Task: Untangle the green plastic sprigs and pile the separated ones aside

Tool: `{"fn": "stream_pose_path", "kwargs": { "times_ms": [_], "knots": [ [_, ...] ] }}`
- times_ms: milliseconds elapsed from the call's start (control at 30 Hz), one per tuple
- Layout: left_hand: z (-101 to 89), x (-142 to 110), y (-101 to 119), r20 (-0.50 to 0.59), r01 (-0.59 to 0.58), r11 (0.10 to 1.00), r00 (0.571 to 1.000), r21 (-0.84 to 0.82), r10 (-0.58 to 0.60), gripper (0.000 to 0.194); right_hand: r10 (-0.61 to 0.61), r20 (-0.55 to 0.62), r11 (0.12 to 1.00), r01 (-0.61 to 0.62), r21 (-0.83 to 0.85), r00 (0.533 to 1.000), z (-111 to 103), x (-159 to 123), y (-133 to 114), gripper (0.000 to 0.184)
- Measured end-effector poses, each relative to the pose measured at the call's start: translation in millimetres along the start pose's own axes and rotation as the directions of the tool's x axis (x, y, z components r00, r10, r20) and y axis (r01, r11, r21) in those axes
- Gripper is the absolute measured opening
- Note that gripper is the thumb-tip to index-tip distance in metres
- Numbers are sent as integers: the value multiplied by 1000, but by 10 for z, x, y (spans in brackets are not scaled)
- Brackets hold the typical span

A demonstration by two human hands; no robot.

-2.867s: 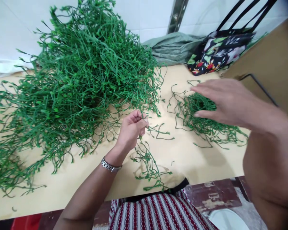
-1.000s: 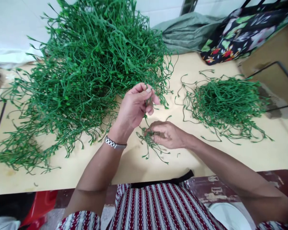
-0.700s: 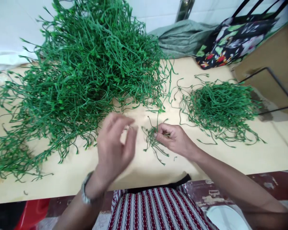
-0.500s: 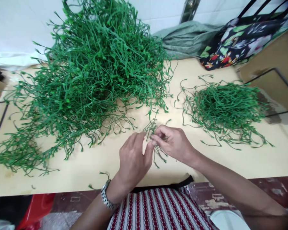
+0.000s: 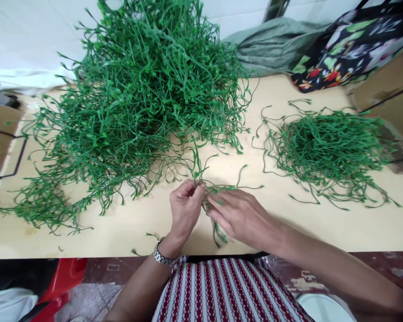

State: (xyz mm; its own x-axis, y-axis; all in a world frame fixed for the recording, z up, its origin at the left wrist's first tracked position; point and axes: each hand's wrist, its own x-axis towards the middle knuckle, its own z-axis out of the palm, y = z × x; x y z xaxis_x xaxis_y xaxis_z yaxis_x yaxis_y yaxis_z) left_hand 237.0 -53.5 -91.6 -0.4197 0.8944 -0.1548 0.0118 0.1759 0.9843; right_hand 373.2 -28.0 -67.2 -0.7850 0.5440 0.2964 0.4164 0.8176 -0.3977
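Observation:
Near the front middle of the table, my left hand (image 5: 186, 205) pinches a thin green plastic stem (image 5: 196, 161) between thumb and forefinger, its branched tip pointing away from me. Close beside it, my right hand (image 5: 243, 219) is closed loosely over several green plastic stems, partly hidden by the fingers. Ends of these stems (image 5: 218, 237) hang below the right palm, smeared by motion. Other stems (image 5: 243, 176) stick out above the knuckles. A large tangled heap of green plastic stems (image 5: 147, 89) rises behind my left hand. To the right lies a smaller, more aligned pile (image 5: 332, 147).
Cardboard boxes (image 5: 2, 143) stand at the table's left end and at its right (image 5: 386, 85). A grey-green cloth (image 5: 275, 44) and a floral bag (image 5: 349, 49) lie along the back. Loose stem bits (image 5: 134, 252) rest by the front edge. A red stool (image 5: 65, 277) is below.
My left hand has closed into a pinch on a stem and tilted it upright. The right hand has moved slightly down, its fingers straighter over the stems. The view has shifted a little left.

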Motion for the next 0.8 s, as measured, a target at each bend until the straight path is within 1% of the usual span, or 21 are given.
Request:
{"fn": "stream_pose_path", "kwargs": {
  "times_ms": [67, 167, 233, 333, 433, 500, 600, 667, 733, 800],
  "knots": [
    [-19, -8, 2, 3, -91, 985, 996, 146, 92, 21, -52, -103, 997, 57, 51, 993, -97, -14, -116, 18],
    [-23, -23, -1, 24, -211, 933, 977, 293, 213, 23, -113, -262, 967, 167, 195, 958, -149, 7, -203, 15],
    [-12, -35, -2, 49, -269, 897, 962, 350, 269, 20, -98, -305, 965, 166, 204, 947, -85, 37, -150, 14],
    [1, -53, 22, 73, -309, 871, 949, 381, 305, 20, -45, -341, 988, 91, 121, 939, 98, 63, 55, 21],
    [-14, -62, 71, 91, -289, 896, 957, 336, 274, 27, -58, -330, 994, 86, 68, 942, 239, 56, 242, 31],
    [-40, -59, 89, 129, -238, 938, 969, 253, 211, 32, -53, -310, 993, 84, 85, 949, 269, 50, 296, 33],
    [-88, -45, 75, 183, -105, 992, 979, 71, 91, 33, -1, -309, 985, 55, 166, 951, 250, 55, 299, 28],
    [-113, -36, 52, 206, -41, 999, 978, -24, 45, 28, 52, -281, 972, 16, 235, 958, 229, 67, 286, 25],
    [-125, -30, 36, 216, -28, 997, 975, -77, 45, 23, 96, -221, 952, -24, 306, 970, 217, 82, 276, 27],
    [-126, -28, 30, 209, -44, 995, 976, -90, 62, 20, 133, -165, 925, -63, 374, 977, 210, 96, 269, 25]
  ]
}}
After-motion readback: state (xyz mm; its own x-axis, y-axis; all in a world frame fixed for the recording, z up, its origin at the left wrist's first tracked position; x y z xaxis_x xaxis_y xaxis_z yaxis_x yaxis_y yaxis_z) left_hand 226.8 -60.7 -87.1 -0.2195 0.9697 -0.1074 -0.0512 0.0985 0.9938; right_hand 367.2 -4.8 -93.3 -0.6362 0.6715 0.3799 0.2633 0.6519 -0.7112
